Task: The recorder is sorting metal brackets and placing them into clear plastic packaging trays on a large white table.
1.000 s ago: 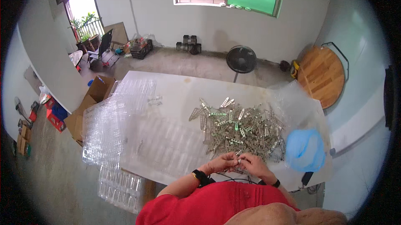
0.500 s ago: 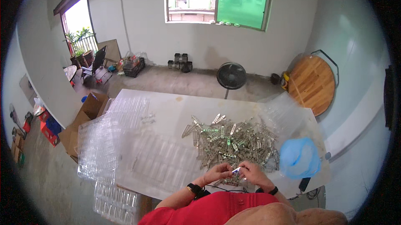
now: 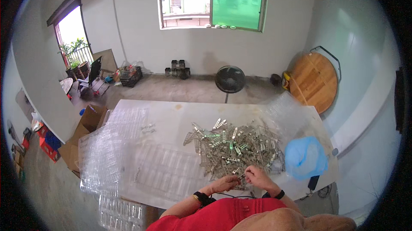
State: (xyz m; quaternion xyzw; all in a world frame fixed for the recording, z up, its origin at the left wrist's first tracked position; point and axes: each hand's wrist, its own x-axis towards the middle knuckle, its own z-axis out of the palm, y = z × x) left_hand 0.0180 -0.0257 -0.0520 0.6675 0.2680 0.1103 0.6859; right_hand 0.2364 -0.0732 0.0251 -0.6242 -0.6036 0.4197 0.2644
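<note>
Red shirt [image 3: 223,216]: yours, at the near edge of the table [image 3: 189,113].
Left hand [image 3: 225,184]: your fingers pinch a small metal piece [image 3: 241,176] between both hands.
Right hand [image 3: 259,178]: your fingers grasp the same piece.
Metal pile [image 3: 240,147]: just beyond your hands, some parts green.
Blue bag [image 3: 306,158]: right of the pile.
Clear trays [image 3: 101,162]: left of it.
Black fan [image 3: 230,79]: past the table, below the window [image 3: 238,4].

I look through the head-worn fisheye from above the near side of the white table [image 3: 171,117], facing forward and down across it; the wearer's red shirt [image 3: 223,214] is close at its near edge, the window [image 3: 212,3] well beyond.
</note>
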